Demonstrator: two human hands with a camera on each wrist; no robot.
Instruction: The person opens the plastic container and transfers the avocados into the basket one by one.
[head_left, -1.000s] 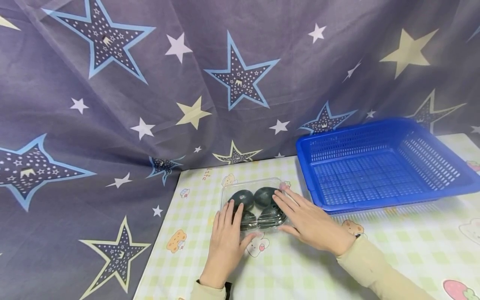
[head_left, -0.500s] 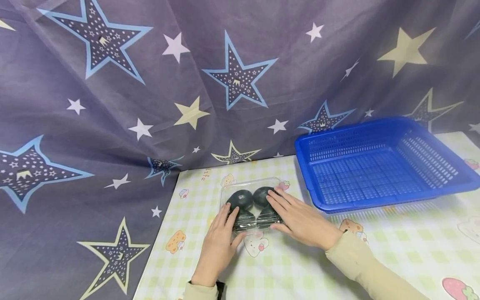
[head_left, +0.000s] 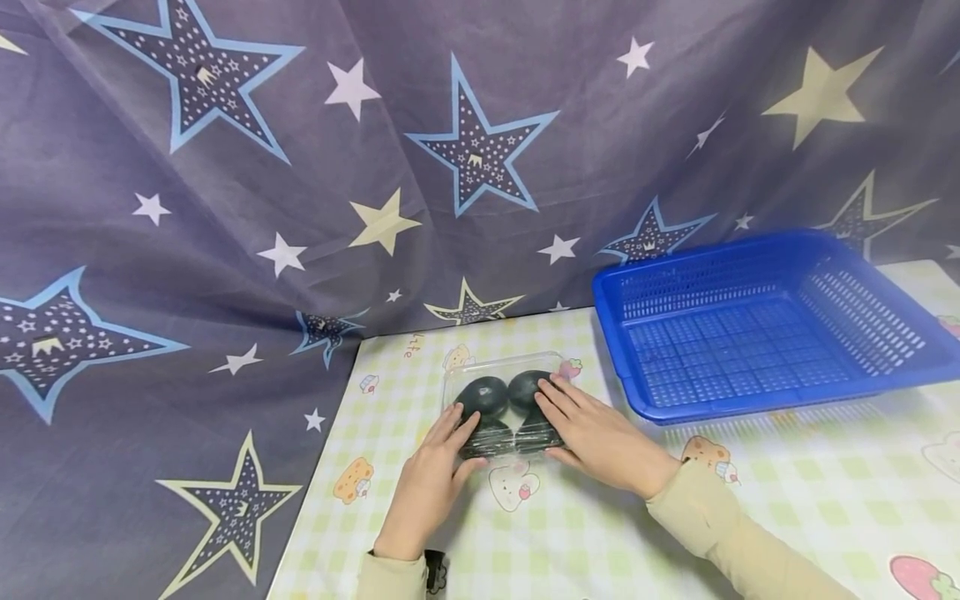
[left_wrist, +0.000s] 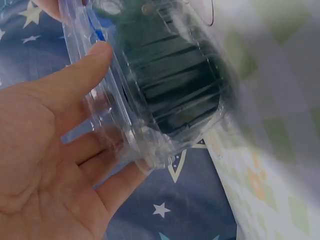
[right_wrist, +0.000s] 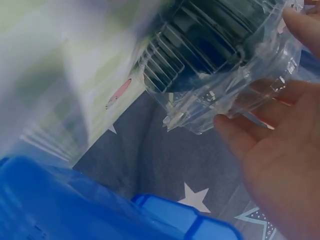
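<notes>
A clear plastic clamshell box (head_left: 510,362) lies on the table with several dark green, rounded fruits (head_left: 482,397) inside, possibly avocados. My left hand (head_left: 429,479) rests its fingertips on the lid at the left, and its thumb reaches the near left edge. On the opposite side, my right hand (head_left: 607,442) lays nearly straight fingers over the lid, thumb by the near right corner. In the left wrist view, the left thumb (left_wrist: 100,52) touches the flanged rim of the box. The right wrist view has the right fingertips (right_wrist: 225,122) at the rim too.
A blue perforated plastic basket (head_left: 720,333) stands to the right behind the right hand. The table wears a green-checked cloth (head_left: 570,542) with cartoon prints. A dark star-patterned curtain (head_left: 315,150) hangs behind and to the left.
My left hand has slid slightly left along the lid, its thumb drawing back toward the near left corner. My right hand has shifted a little left over the lid. The box stays in place.
</notes>
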